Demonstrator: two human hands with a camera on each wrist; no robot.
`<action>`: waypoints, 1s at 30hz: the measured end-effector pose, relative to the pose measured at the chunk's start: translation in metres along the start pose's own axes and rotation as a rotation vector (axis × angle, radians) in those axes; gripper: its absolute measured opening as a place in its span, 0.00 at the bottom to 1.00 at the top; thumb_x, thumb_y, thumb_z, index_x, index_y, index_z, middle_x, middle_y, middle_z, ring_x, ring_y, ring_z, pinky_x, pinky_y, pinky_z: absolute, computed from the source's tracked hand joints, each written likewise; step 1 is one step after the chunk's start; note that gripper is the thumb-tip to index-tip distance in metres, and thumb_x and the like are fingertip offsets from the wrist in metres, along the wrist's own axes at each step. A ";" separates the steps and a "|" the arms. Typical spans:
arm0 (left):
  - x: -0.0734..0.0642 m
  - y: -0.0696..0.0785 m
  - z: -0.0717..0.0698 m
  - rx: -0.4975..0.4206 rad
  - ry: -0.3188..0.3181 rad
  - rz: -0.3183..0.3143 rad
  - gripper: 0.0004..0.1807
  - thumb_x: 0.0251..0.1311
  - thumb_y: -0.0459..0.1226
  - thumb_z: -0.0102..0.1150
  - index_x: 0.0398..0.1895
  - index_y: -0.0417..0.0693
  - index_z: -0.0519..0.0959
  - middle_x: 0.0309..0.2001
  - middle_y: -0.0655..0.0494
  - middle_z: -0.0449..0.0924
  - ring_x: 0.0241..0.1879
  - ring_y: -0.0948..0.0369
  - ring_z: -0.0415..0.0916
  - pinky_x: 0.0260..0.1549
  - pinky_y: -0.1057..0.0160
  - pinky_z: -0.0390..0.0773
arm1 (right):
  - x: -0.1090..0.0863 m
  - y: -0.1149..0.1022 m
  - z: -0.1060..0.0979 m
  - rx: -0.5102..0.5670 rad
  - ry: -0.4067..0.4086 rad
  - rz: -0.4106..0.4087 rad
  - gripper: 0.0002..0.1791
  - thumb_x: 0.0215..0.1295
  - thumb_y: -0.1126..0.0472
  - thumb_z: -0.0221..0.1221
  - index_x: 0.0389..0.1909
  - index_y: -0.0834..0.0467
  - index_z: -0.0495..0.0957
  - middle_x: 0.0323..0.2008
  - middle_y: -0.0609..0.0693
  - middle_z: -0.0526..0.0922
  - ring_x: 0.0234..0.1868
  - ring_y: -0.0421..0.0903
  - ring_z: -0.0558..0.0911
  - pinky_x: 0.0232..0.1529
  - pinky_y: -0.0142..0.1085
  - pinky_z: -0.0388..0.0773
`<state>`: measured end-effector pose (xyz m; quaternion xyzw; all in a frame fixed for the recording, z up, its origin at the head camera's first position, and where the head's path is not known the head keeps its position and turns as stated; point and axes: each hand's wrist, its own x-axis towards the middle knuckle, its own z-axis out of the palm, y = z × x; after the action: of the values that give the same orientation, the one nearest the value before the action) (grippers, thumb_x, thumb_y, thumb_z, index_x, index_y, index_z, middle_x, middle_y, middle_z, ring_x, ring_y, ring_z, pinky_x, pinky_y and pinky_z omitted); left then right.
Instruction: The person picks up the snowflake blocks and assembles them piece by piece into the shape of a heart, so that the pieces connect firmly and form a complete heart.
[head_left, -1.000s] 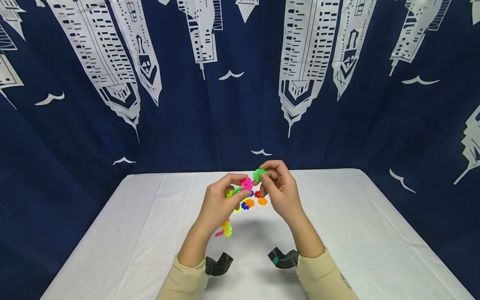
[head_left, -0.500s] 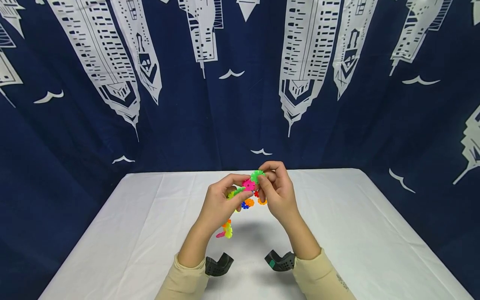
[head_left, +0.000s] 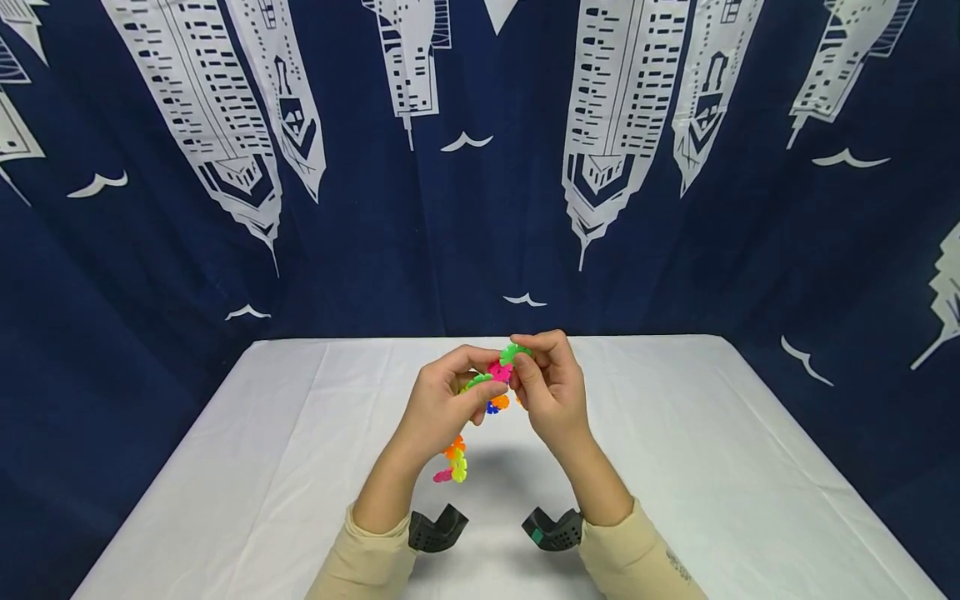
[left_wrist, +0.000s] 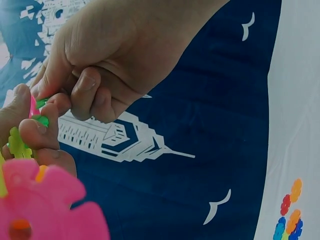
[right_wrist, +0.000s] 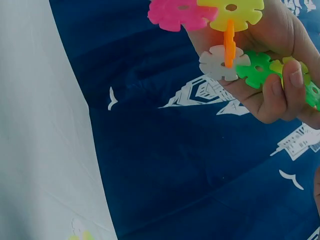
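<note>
In the head view my left hand [head_left: 450,396] pinches a chain of interlocking snowflake discs near its upper end, where a pink disc [head_left: 500,372] sticks out past the fingers. My right hand [head_left: 557,396] pinches a green disc [head_left: 513,354] between thumb and index finger, its edge overlapping the pink one. The rest of the chain hangs beneath my left palm, ending in a yellow disc [head_left: 459,465] and a pink end disc [head_left: 443,476]. The right wrist view shows its linked white disc [right_wrist: 215,62], orange disc [right_wrist: 229,42] and green disc [right_wrist: 256,70]. My left fingers partly cover the chain.
Loose discs lie on the white tabletop [head_left: 675,483] behind the hands, among them an orange disc [head_left: 500,402] and a red disc [left_wrist: 285,205]. A navy printed curtain [head_left: 420,250] hangs at the table's back edge. Both wrists wear a black device [head_left: 438,530].
The right hand has come left and slightly down, bringing the green disc from apart to overlapping the pink disc. The left hand has hardly moved and keeps holding the chain.
</note>
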<state>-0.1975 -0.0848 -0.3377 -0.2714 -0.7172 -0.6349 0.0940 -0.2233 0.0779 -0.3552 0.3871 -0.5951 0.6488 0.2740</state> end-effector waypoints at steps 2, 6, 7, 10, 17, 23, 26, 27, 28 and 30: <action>0.000 0.002 0.000 -0.001 -0.002 0.010 0.16 0.59 0.30 0.67 0.51 0.40 0.80 0.38 0.43 0.81 0.14 0.60 0.67 0.16 0.71 0.69 | 0.000 0.000 0.001 0.008 0.007 -0.007 0.07 0.72 0.76 0.48 0.48 0.75 0.66 0.21 0.57 0.71 0.17 0.40 0.66 0.12 0.27 0.62; 0.000 0.003 0.000 0.008 -0.001 0.023 0.16 0.59 0.30 0.67 0.51 0.40 0.80 0.38 0.43 0.81 0.14 0.60 0.67 0.17 0.71 0.69 | 0.001 -0.001 0.000 -0.016 -0.009 -0.008 0.09 0.74 0.72 0.49 0.48 0.75 0.66 0.21 0.57 0.72 0.15 0.40 0.66 0.13 0.27 0.64; 0.000 0.003 0.000 0.013 0.003 0.026 0.17 0.59 0.30 0.67 0.52 0.40 0.80 0.38 0.43 0.81 0.14 0.60 0.67 0.17 0.71 0.70 | 0.002 -0.001 -0.001 -0.040 -0.022 -0.008 0.09 0.74 0.71 0.49 0.48 0.75 0.66 0.21 0.57 0.73 0.15 0.41 0.67 0.13 0.27 0.65; 0.001 0.001 0.000 0.034 0.018 0.038 0.17 0.58 0.30 0.68 0.52 0.42 0.80 0.39 0.44 0.82 0.16 0.62 0.70 0.19 0.70 0.74 | 0.004 0.000 -0.005 -0.123 -0.066 -0.012 0.08 0.73 0.73 0.50 0.49 0.72 0.69 0.20 0.56 0.74 0.15 0.41 0.68 0.15 0.28 0.68; 0.003 -0.004 0.000 0.126 0.057 0.017 0.17 0.59 0.33 0.69 0.52 0.45 0.80 0.43 0.48 0.83 0.26 0.54 0.80 0.26 0.69 0.81 | 0.006 0.003 -0.016 -0.290 -0.110 0.014 0.15 0.67 0.76 0.55 0.52 0.63 0.72 0.22 0.53 0.77 0.16 0.44 0.71 0.20 0.29 0.74; 0.004 -0.006 -0.003 0.118 0.077 -0.017 0.18 0.62 0.34 0.67 0.54 0.46 0.77 0.44 0.47 0.83 0.32 0.57 0.81 0.29 0.68 0.82 | 0.006 0.015 -0.024 -0.346 -0.094 0.163 0.11 0.71 0.70 0.55 0.52 0.61 0.74 0.27 0.54 0.82 0.20 0.45 0.73 0.22 0.29 0.74; 0.005 -0.007 -0.005 0.099 0.078 -0.021 0.19 0.63 0.33 0.65 0.56 0.45 0.75 0.47 0.46 0.81 0.34 0.57 0.84 0.32 0.64 0.85 | 0.003 0.028 -0.027 -0.406 -0.086 0.279 0.09 0.72 0.66 0.56 0.51 0.60 0.76 0.30 0.54 0.84 0.24 0.44 0.75 0.26 0.28 0.75; 0.005 -0.007 -0.005 0.093 0.078 -0.023 0.19 0.63 0.33 0.65 0.57 0.45 0.75 0.46 0.46 0.80 0.34 0.56 0.84 0.32 0.64 0.85 | 0.001 0.033 -0.029 -0.437 -0.083 0.322 0.09 0.72 0.65 0.56 0.50 0.59 0.76 0.32 0.54 0.84 0.27 0.44 0.77 0.28 0.28 0.76; 0.005 -0.007 -0.005 0.085 0.077 -0.025 0.19 0.64 0.33 0.64 0.57 0.45 0.74 0.46 0.45 0.80 0.34 0.55 0.85 0.32 0.63 0.86 | -0.001 0.040 -0.031 -0.469 -0.082 0.365 0.09 0.72 0.65 0.57 0.50 0.58 0.77 0.34 0.54 0.85 0.29 0.44 0.78 0.31 0.28 0.76; 0.005 -0.007 -0.005 0.069 0.074 -0.030 0.19 0.64 0.32 0.64 0.57 0.44 0.74 0.46 0.44 0.80 0.34 0.54 0.86 0.32 0.63 0.86 | -0.005 0.053 -0.035 -0.527 -0.085 0.457 0.10 0.71 0.63 0.58 0.50 0.56 0.77 0.38 0.53 0.85 0.34 0.46 0.80 0.36 0.29 0.78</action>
<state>-0.2061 -0.0889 -0.3405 -0.2334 -0.7388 -0.6207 0.1204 -0.2697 0.1057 -0.3885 0.1865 -0.8244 0.5006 0.1870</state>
